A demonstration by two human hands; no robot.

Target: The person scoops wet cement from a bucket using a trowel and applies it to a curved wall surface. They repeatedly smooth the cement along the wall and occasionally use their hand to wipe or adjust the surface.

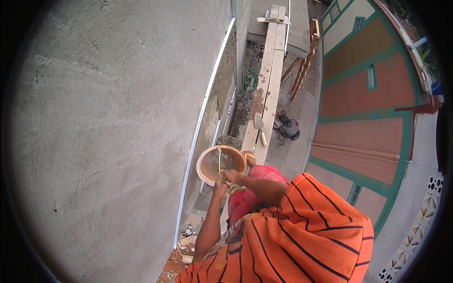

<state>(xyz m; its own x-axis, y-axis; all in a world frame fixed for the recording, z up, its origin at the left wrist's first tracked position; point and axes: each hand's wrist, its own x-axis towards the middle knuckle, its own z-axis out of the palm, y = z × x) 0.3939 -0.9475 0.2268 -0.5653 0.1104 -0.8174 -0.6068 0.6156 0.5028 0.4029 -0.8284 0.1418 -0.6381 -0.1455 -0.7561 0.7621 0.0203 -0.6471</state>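
Note:
Between the wall and my legs is a round orange bucket (203, 172) with a pale, mortar-smeared rim and a dull brown inside. Its thin yellowish handle (219, 161) runs across the opening toward me. At the handle's near end, my left hand (220, 186) is closed around it. Beside it, my right hand (230, 176) is also closed at the handle, close to the bucket's near rim. The fingers are small in view and partly hidden by each other. Ahead of my foot, a trowel (259, 121) with a pale yellow handle lies on the planks.
I am on narrow wooden planks (270, 85) high above the ground. A float (273, 20) lies across their far end. The grey plastered wall (118, 118) with a metal edge strip stands at left. Below right, a person (289, 127) crouches near a wooden trestle (306, 61).

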